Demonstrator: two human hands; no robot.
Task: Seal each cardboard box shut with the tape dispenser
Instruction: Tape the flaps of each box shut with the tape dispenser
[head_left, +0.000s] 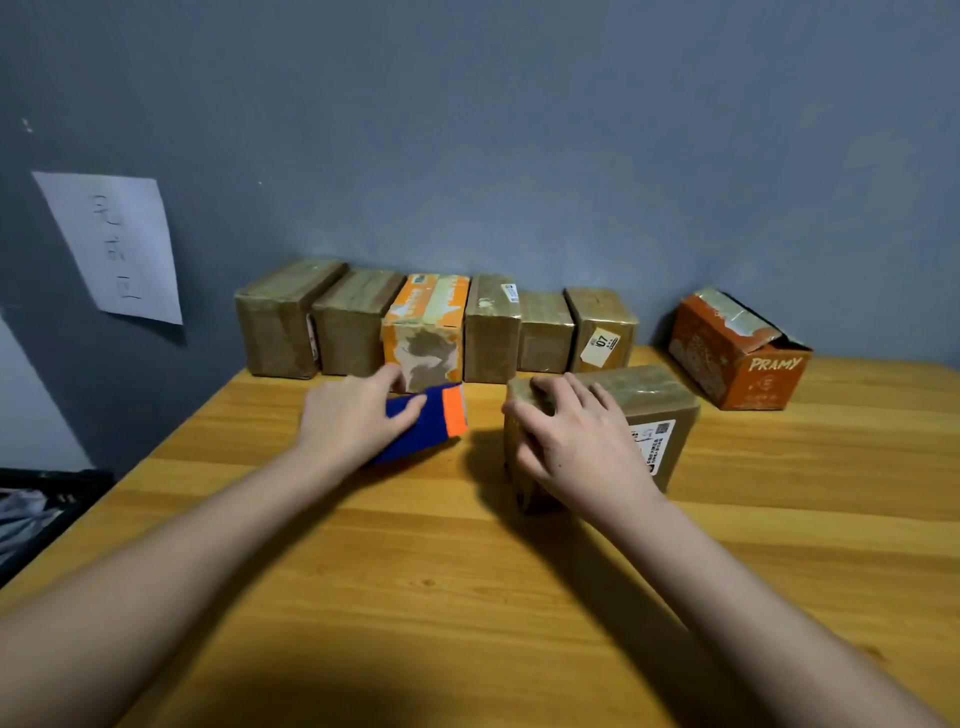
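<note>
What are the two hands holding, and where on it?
The left hand grips the blue and orange tape dispenser at its near end. The right hand holds the brown box by its near left top corner.

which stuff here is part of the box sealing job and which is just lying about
Part of the job:
- blue and orange tape dispenser, under the left hand
- brown box, gripped by the right hand
- row of six boxes by the wall
- orange PRAMY box, flap open

Just there:
- paper sheet on the wall
- wooden table
</note>
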